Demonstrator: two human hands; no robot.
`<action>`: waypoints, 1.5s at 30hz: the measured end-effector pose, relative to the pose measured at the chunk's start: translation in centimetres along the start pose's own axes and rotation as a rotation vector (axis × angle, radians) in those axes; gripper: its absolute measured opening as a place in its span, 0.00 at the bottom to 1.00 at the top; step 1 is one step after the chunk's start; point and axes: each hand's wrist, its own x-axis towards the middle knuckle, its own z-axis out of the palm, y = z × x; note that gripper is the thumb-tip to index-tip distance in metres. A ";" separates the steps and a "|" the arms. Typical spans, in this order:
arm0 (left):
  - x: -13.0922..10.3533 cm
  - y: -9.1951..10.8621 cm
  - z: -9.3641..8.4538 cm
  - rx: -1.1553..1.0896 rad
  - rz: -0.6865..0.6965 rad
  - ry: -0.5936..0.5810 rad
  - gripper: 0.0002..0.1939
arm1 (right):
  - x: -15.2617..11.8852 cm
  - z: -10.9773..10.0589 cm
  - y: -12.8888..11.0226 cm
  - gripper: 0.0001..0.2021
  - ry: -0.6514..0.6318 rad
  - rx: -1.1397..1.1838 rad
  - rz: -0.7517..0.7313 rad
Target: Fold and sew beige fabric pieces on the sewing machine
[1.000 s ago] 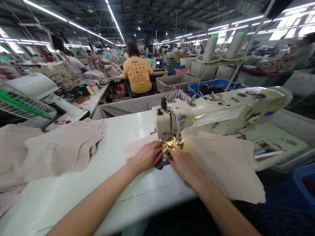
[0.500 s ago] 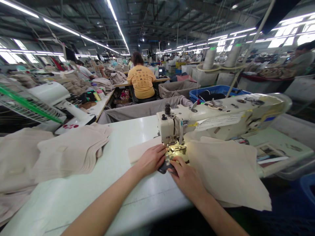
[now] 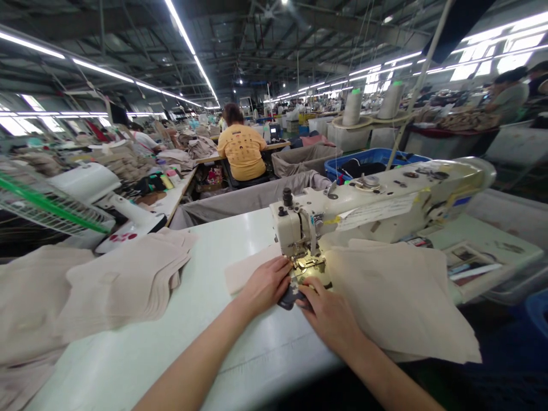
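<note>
A white sewing machine (image 3: 291, 225) stands on the pale green table, its lamp lighting the needle plate (image 3: 310, 262). My left hand (image 3: 268, 285) lies left of the presser foot, fingers together and bent down over a beige fabric piece (image 3: 240, 273) that reaches out behind it. Just in front of the needle, my right hand (image 3: 327, 314) has thumb and fingers closed at the edge of a dark, pale-patched piece (image 3: 289, 297). Whether that piece is cloth or part of the machine I cannot tell. What the right fingertips pinch is hidden.
Beige panels (image 3: 398, 297) hang over the table edge at right. Stacked beige pieces (image 3: 124, 279) lie at left beside a white fan (image 3: 88, 182). Beyond the machine stand a blue basket (image 3: 334, 165) and thread cones (image 3: 352, 108). A person in yellow (image 3: 242, 151) sits ahead, back turned.
The view has shifted slightly, so the machine sits a little further left and lower. Both hands keep nearly the same places by the needle.
</note>
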 end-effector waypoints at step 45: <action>-3.9 3.0 -3.7 0.449 -0.662 -0.288 0.14 | -3.4 -0.9 1.9 0.26 0.083 0.304 -0.025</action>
